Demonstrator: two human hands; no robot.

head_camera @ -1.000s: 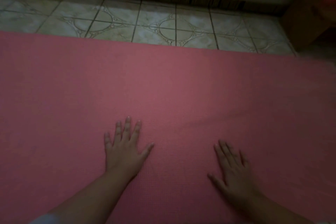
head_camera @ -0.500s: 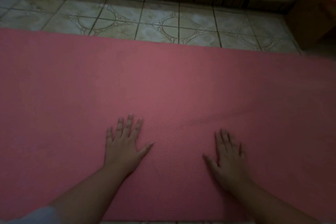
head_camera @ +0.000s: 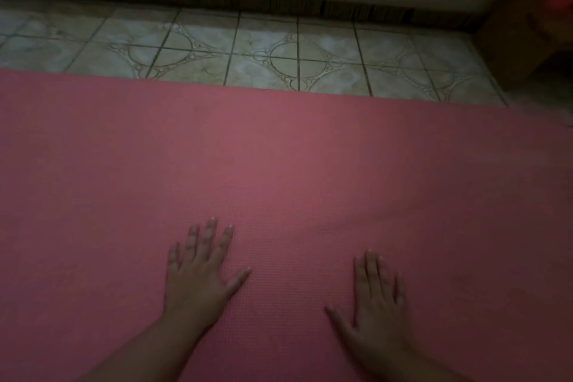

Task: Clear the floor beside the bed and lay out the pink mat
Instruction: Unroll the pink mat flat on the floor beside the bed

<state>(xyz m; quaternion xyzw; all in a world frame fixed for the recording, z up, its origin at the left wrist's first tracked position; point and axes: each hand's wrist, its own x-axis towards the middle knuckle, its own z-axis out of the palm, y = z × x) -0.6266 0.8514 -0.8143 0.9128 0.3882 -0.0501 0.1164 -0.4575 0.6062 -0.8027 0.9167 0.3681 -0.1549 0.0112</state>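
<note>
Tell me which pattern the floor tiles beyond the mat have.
Pale floor tiles with dark circle-and-arc outlines, seen in the head view.

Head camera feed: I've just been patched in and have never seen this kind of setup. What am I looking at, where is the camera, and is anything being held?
There is no machine here. A person wears one wide-angle camera on the head, looking forward and down, so the two arms coming in from the bottom are their own. The left hand and right hand both lie flat, fingers spread, palms down on the pink mat. Neither holds anything. The mat is unrolled across the patterned tile floor, with a faint ripple to the right of the hands. Beyond the bare tiles runs a dark wooden base, probably the bed's edge. A brownish box-like thing sits at far right; the light is too dim to tell more.
</note>
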